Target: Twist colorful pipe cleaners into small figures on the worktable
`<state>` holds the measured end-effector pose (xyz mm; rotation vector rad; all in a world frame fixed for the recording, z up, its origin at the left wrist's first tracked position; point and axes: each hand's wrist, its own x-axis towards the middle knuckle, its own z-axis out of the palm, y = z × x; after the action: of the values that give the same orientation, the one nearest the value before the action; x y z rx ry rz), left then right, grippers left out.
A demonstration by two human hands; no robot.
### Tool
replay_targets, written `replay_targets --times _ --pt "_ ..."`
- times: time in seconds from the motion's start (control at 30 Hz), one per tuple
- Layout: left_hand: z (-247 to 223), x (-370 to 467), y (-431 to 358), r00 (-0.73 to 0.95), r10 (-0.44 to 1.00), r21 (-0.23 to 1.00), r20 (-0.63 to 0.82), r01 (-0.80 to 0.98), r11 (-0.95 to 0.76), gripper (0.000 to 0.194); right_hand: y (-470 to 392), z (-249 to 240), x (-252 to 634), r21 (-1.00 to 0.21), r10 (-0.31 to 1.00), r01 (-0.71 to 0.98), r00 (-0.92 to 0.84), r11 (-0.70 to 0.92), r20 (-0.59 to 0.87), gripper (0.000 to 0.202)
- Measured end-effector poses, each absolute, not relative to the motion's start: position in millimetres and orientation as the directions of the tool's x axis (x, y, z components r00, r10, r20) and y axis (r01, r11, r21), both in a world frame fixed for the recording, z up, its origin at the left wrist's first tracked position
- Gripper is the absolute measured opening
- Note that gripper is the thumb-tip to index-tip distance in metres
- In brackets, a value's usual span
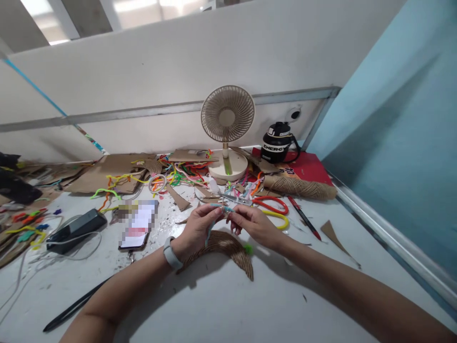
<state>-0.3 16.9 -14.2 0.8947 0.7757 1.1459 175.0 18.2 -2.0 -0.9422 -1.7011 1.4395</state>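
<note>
Nearest the camera, left forearm [132,288] and right forearm [335,271] slanting inward from the lower corners, elbows wide. Pinched between both hands, raised over the white table [214,312] near mid-view: a light-blue strand [208,233]. Left hand [200,223] narrow, thumb against forefinger, loose tail hanging below. Right hand [255,224] likewise narrow, thumb and bent fingers gathered at the strand, exact contact hard to make out at such size. Probably held this close, fingertips nearly meeting, to keep so soft a length steady; wrists angled toward each other to suit.

Below, flat on the table, a brown ribbed crescent [228,242], seemingly kept within easy reach; beside its right limb, a green tuft [248,248]. Just beyond the hands, red-handled scissors [241,200]; farther right, a red-and-black pen [303,217]. Behind, a twine roll [300,186] and a fan [227,116]. Off left, face up, likely for easy viewing, a phone [143,226].
</note>
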Motion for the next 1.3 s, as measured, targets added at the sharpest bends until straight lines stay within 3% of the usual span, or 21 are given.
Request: replay_targets --times 0.17,0.27,0.5,0.6,0.8,1.0,1.1,1.23,1.3 --pt "-17 -1 16 0.228 0.972 0.923 -0.060 -0.357 0.141 0.021 21 -4 174 -0.999 0.849 0.007 -0.527 -0.048 -0.044 0.043" --pt "-16 0 15 0.183 0.980 0.934 -0.083 -0.329 0.141 0.025 21 -5 174 -0.998 0.864 -0.005 -0.501 -0.060 -0.049 0.041" --pt "-18 4 12 0.138 0.986 0.950 -0.093 -0.284 0.129 0.033 19 -16 174 -0.972 0.893 0.060 -0.412 0.226 0.182 0.033" --pt "-19 -1 15 0.182 0.982 0.981 -0.044 -0.178 0.077 0.034 19 -15 177 -0.948 0.875 0.137 -0.439 0.288 0.203 0.030" --pt "-8 -15 24 0.393 0.918 0.996 -0.061 0.080 0.032 0.036 24 -2 186 -0.980 0.801 0.119 -0.597 0.159 0.058 0.030" --pt "3 -20 25 0.575 0.795 0.979 -0.191 0.173 0.109 0.036 30 13 196 -0.974 0.594 0.202 -0.798 0.102 -0.103 0.026" --pt "0 -22 24 0.631 0.733 0.961 -0.254 0.252 0.116 0.033 30 15 197 -0.964 0.531 0.236 -0.836 0.119 -0.139 0.024" --pt "-3 -22 24 0.713 0.631 0.948 -0.305 0.288 0.133 0.031 30 9 197 -0.961 0.423 0.276 -0.874 0.029 -0.239 0.023" --pt "-3 -21 24 0.681 0.660 0.947 -0.318 0.265 0.183 0.034 33 5 196 -0.963 0.436 0.268 -0.865 -0.015 -0.247 0.024"
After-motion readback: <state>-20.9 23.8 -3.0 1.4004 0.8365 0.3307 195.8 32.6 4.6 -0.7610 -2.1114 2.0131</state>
